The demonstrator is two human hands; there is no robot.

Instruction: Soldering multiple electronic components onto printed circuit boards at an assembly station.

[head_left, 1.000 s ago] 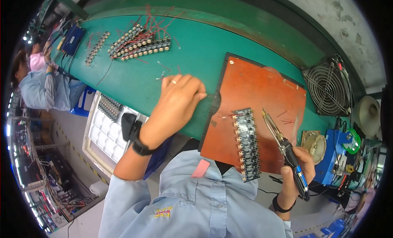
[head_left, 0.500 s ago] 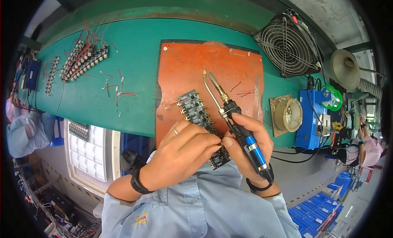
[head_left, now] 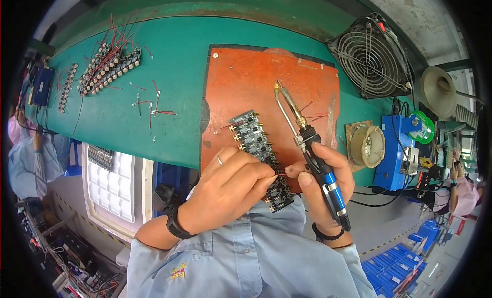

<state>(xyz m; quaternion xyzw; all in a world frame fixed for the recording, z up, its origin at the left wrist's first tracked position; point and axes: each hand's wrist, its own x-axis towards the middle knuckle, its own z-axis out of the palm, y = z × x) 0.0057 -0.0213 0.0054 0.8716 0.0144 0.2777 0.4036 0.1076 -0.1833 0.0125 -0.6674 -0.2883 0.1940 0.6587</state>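
My right hand (head_left: pixel 333 171) is wrapped round a soldering iron (head_left: pixel 306 133) with a blue-and-black handle and a thin feed tube along its shaft. The tip points away from me, over the orange mat (head_left: pixel 271 75). Thumb and fingers of my left hand (head_left: pixel 223 187) pinch a short red wire (head_left: pixel 281 174), whose free end sticks out toward my right fingertips. Beneath my hands a strip of dark circuit boards (head_left: pixel 251 134) lies slantwise across the mat, its near end reaching the mat's front edge. Part of the strip is hidden by my left hand.
Finished-looking boards with red wires (head_left: pixel 110 70) lie at the far left, near loose wire pieces (head_left: pixel 152 105). To the right stand a fan (head_left: pixel 366 59), a round pot (head_left: pixel 371 145), a blue machine (head_left: pixel 392 154) and a green solder reel (head_left: pixel 423 127). Co-workers sit on both sides.
My right hand and the iron have moved a little right, away from my left fingertips. The red wire now shows between the hands. The whole view has shifted slightly.
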